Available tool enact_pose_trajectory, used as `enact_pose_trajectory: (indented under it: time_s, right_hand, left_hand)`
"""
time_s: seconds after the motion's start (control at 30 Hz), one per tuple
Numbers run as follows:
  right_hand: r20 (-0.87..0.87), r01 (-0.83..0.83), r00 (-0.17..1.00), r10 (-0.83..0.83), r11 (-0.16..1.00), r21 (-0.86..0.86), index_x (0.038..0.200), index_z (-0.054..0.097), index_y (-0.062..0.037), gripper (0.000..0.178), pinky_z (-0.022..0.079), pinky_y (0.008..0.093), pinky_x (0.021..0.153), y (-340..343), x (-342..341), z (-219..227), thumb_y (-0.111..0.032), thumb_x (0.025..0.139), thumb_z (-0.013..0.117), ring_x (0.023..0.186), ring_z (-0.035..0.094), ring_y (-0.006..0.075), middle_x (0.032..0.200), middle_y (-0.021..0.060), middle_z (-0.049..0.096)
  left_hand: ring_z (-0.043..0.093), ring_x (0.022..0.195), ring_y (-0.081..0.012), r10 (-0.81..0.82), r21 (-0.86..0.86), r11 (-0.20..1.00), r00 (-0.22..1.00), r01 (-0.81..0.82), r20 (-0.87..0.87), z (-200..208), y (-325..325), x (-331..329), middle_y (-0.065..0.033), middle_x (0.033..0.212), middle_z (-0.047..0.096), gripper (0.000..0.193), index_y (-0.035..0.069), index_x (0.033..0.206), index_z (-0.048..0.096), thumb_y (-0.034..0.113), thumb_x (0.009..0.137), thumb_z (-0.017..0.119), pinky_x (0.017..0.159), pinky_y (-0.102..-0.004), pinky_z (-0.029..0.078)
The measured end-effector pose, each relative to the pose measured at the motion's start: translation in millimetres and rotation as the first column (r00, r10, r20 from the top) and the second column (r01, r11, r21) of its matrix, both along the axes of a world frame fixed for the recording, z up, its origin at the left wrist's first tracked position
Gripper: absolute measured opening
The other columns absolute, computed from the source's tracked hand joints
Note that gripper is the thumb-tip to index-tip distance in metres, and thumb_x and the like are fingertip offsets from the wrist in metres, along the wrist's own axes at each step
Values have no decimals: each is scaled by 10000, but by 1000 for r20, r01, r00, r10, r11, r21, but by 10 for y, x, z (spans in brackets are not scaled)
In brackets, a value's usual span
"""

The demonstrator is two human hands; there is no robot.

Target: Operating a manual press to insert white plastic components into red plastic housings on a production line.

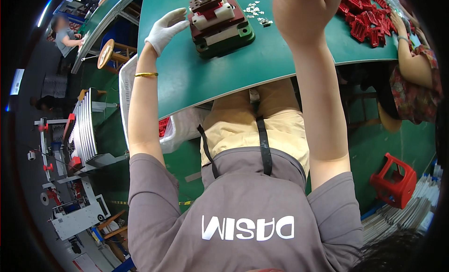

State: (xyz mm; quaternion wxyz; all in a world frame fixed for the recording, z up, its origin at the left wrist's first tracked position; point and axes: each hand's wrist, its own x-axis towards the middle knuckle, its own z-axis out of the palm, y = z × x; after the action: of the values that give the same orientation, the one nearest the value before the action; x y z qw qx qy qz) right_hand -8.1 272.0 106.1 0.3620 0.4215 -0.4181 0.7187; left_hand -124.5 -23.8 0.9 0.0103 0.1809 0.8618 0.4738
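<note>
My left hand (167,30), in a white glove, is beside a small bench press (220,26) with a green base, a dark red plate and pale blocks. Its thumb and fingers are apart, the tips close to the press's left side; whether they touch it I cannot tell. Nothing shows in this hand. My bare right hand (305,12) is raised over the table at the top edge. Its fingers are cut off by the picture's edge, so anything in them is hidden. Several small shiny metal pieces (253,10) lie between the press and my right hand.
A heap of red plastic parts (367,17) lies on the green table (210,80) at the right, near another person's arm (411,61). Below the table's left edge stands a white bin (125,85). A red stool (395,181) stands at the right.
</note>
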Motion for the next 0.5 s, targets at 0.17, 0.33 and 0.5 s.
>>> enact_pose_trajectory:
  time_s: [0.17,0.33,0.5]
  right_hand:
    - [-67,-79,995,73,993,-93,674,518,-20,265,338,231,498,-59,-66,0,-52,935,483,533,401,50,661,14,529]
    - [-25,-30,999,28,998,-53,658,483,-35,285,318,228,494,-3,-20,134,-73,941,474,532,398,49,652,11,520]
    - [-152,125,982,-117,991,44,658,485,-38,297,348,246,549,7,-21,221,-106,948,486,574,434,94,675,30,536]
  left_hand:
    - [509,1296,-223,-5,-52,999,1000,5,2,-12,7,25,-109,1392,552,584,26,1401,503,220,896,722,1115,-329,379]
    - [495,1314,-227,16,-30,999,999,-15,44,-9,-2,60,-116,1402,543,579,19,1405,494,205,902,712,1124,-333,372]
    - [492,1317,-233,1,26,1000,999,-2,49,-78,-113,50,-125,1415,529,579,8,1410,481,187,907,704,1123,-337,373]
